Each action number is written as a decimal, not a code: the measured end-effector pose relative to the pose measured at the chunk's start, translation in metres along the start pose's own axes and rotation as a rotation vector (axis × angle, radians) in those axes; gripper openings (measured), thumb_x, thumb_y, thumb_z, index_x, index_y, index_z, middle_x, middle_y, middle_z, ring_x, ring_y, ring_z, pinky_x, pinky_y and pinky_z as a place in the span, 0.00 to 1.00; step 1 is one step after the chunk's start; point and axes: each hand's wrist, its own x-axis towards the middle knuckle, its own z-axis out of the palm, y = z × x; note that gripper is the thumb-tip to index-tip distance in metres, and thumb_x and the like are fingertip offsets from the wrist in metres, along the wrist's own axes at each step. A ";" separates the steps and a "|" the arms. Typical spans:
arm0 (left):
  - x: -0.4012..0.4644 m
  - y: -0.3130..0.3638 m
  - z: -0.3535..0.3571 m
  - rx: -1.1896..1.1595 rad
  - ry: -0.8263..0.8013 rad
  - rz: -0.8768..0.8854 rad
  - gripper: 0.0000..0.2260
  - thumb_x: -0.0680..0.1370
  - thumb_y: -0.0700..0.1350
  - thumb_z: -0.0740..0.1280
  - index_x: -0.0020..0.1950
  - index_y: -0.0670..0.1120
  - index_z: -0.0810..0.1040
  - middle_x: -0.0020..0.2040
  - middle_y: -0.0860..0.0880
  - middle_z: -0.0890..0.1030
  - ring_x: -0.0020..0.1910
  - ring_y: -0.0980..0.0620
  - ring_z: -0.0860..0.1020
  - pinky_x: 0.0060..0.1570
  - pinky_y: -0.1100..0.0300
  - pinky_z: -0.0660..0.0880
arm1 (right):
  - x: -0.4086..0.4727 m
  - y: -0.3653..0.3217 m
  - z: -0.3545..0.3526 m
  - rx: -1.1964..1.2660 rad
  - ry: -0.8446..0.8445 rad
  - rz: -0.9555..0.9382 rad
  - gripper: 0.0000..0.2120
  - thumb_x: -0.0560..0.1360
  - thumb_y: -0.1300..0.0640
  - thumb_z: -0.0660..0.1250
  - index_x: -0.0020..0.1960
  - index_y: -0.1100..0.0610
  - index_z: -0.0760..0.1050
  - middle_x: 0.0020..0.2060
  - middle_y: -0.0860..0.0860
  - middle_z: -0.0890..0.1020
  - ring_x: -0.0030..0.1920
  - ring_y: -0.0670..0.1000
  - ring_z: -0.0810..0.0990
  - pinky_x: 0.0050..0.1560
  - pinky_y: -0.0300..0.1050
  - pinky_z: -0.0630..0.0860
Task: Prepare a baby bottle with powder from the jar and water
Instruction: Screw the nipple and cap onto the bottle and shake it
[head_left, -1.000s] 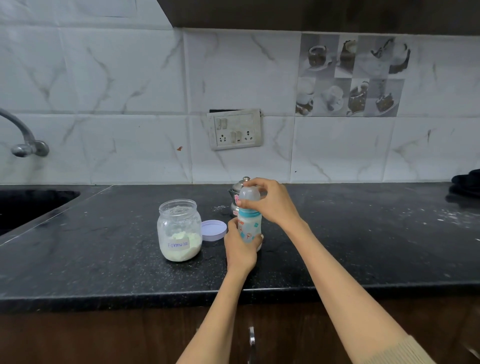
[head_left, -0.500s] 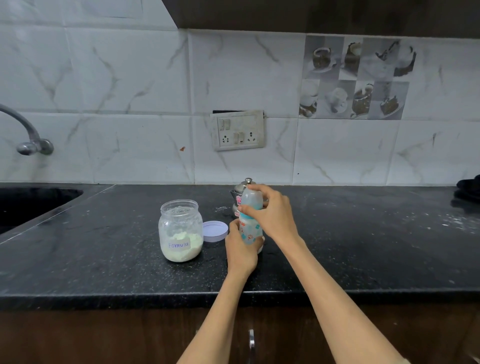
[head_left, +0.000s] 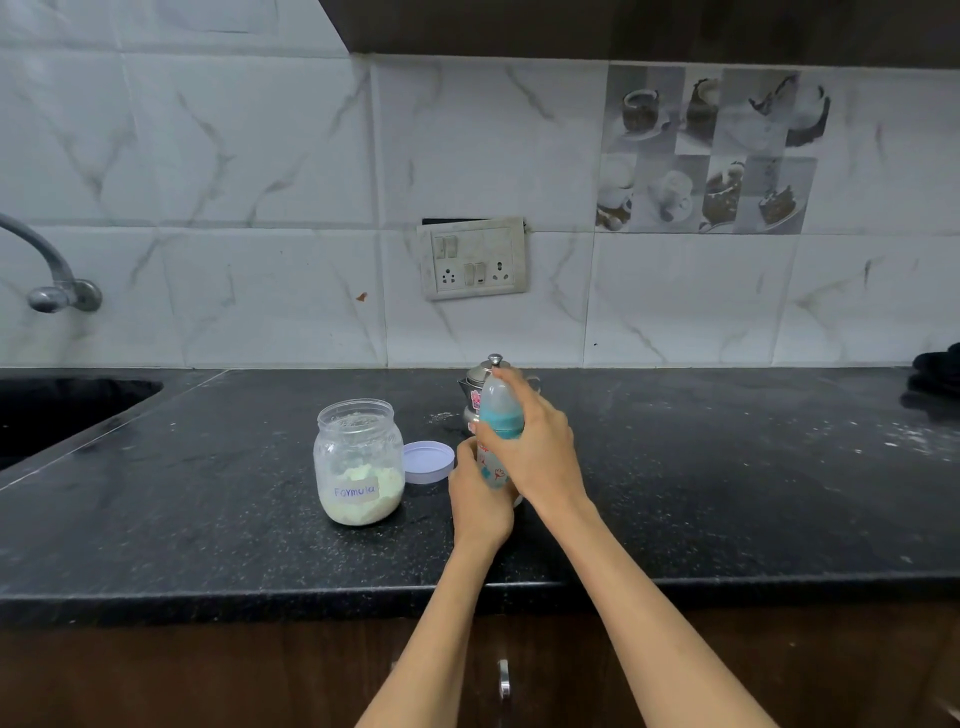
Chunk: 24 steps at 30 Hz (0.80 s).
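jar (head_left: 358, 462) | label: "Formula", handwritten | bottle (head_left: 496, 441) print: unreadable

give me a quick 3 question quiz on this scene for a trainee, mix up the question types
1. True or false: the clear glass jar of pale powder labelled Formula has its lid on.
2. Which hand grips the teal collar of the clear plastic baby bottle? A) the left hand B) the right hand C) neither
3. Fill in: the round lilac plastic lid lies on the black speckled stone counter between the jar and the ____.

Key
1. False: the jar is open.
2. B: the right hand wraps the collar; the left hand holds the bottle's lower body.
3. Baby bottle.
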 end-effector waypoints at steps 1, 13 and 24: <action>0.001 -0.001 0.000 0.001 0.005 0.004 0.18 0.71 0.36 0.68 0.59 0.44 0.68 0.53 0.46 0.78 0.51 0.48 0.78 0.50 0.52 0.78 | -0.001 0.001 0.001 -0.013 -0.017 0.006 0.30 0.70 0.49 0.72 0.69 0.40 0.64 0.55 0.49 0.78 0.52 0.49 0.79 0.48 0.39 0.73; -0.008 0.004 0.000 -0.041 0.058 -0.019 0.11 0.76 0.38 0.64 0.56 0.48 0.70 0.54 0.47 0.79 0.48 0.56 0.77 0.45 0.67 0.72 | -0.009 0.010 0.013 -0.097 -0.128 0.086 0.41 0.68 0.52 0.70 0.70 0.34 0.47 0.50 0.53 0.79 0.47 0.56 0.80 0.46 0.48 0.75; -0.010 0.007 -0.004 0.051 -0.052 -0.132 0.51 0.62 0.38 0.79 0.75 0.42 0.50 0.69 0.44 0.68 0.68 0.46 0.67 0.65 0.56 0.65 | 0.047 -0.013 -0.028 0.153 0.065 0.048 0.41 0.64 0.53 0.76 0.66 0.37 0.54 0.50 0.52 0.78 0.45 0.56 0.81 0.48 0.52 0.80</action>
